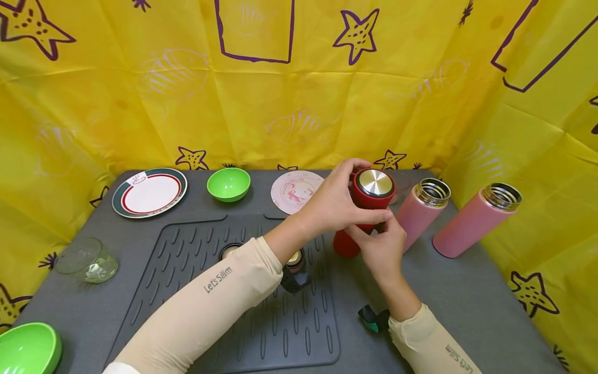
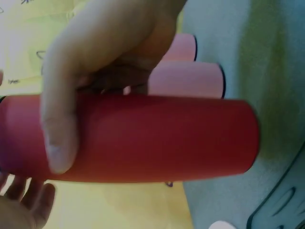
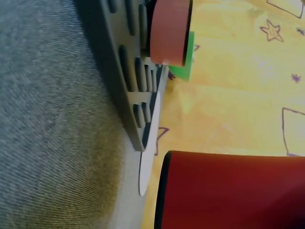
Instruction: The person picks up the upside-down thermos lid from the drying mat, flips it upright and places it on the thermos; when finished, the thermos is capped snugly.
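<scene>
A red insulated bottle (image 1: 347, 244) with a brushed-metal lid top (image 1: 375, 183) stands upright between both hands. My left hand (image 1: 331, 200) holds it around the upper end, thumb across the near side and fingers behind. Just below, my right hand (image 1: 383, 254) grips the body; in the left wrist view its thumb (image 2: 59, 129) lies across the red wall. The bottle's base (image 3: 164, 191) shows apart from the table in the right wrist view. Close on the right stand a pink bottle (image 1: 422, 213) and another pink bottle (image 1: 478, 223), both with uncovered steel mouths.
A grey ridged mat (image 1: 299, 348) bears two caps, one cap (image 1: 295, 258) partly behind my left forearm. Behind are a dark-rimmed plate (image 1: 149, 192), a green bowl (image 1: 229, 185) and a pink patterned disc (image 1: 291, 192). A glass (image 1: 100, 267) and another green bowl (image 1: 30, 348) sit left.
</scene>
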`<state>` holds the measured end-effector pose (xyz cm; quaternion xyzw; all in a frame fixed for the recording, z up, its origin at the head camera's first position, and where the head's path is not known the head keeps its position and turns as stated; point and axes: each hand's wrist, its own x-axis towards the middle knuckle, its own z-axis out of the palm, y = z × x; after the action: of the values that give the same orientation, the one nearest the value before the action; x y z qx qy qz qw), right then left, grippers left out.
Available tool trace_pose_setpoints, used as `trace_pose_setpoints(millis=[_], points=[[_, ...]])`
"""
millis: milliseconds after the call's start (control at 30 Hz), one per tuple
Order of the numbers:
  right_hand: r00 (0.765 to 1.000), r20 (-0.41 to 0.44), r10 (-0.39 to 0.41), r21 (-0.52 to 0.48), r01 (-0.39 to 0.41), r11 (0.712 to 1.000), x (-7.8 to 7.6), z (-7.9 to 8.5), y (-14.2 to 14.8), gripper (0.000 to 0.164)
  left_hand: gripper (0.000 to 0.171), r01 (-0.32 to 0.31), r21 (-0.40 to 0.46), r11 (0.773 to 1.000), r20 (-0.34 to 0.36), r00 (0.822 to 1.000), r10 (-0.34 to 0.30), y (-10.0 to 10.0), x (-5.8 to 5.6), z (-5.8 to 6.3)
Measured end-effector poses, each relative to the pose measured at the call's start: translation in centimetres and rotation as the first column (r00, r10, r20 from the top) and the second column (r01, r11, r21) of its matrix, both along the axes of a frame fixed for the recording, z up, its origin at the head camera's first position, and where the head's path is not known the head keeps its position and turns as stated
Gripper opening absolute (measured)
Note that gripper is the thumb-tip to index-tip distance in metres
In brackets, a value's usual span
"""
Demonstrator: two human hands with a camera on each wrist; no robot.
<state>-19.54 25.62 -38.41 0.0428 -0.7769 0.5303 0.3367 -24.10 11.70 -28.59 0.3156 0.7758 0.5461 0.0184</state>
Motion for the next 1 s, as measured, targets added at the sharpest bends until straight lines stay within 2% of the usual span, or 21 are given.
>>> trace_pose_setpoints(millis=[133,200,400,467,600,767,900,1000], points=[[1.000,0.002,-0.004,0.006,0.004,1.000,0.1,0.5,-0.1,0.049,0.074,-0.077,0.034,0.996,-0.031,0.996,0.078,0.1,0.2,-0.1],[1.000,0.017,0.003,-0.009,-0.003,1.000,0.6,1.2,-0.4,0.046,0.071,-0.079,0.047,0.996,-0.041,0.996,0.081,0.0,0.2,-0.1],[0.996,0.083,0.044,-0.071,-0.038,0.997,2.1,3.9,-1.2,0.041,0.071,0.017,0.090,0.996,0.016,1.000,-0.019,-0.2,-0.2,-0.1],[0.995,0.083,0.062,-0.075,-0.055,0.996,2.1,4.0,-1.0,0.042,0.072,0.047,0.092,0.995,0.034,0.998,-0.050,-0.3,-0.3,-0.1],[0.997,0.054,0.060,-0.073,-0.056,0.996,1.3,2.5,-0.3,0.041,0.073,0.059,0.084,0.995,0.043,0.997,-0.063,-0.3,-0.2,-0.3],[1.000,0.002,0.029,-0.028,-0.029,0.999,0.2,0.7,0.2,0.045,0.078,-0.030,0.107,0.994,-0.006,1.000,0.030,0.2,0.4,-0.5],[1.000,-0.004,-0.012,0.022,0.013,1.000,0.1,0.3,0.1,0.047,0.072,-0.117,0.127,0.985,-0.041,0.991,0.123,0.4,0.7,-0.3],[1.000,0.009,-0.020,0.021,0.020,1.000,0.2,0.3,0.0,0.045,0.065,-0.135,0.132,0.982,-0.060,0.988,0.144,0.3,0.6,-0.2]])
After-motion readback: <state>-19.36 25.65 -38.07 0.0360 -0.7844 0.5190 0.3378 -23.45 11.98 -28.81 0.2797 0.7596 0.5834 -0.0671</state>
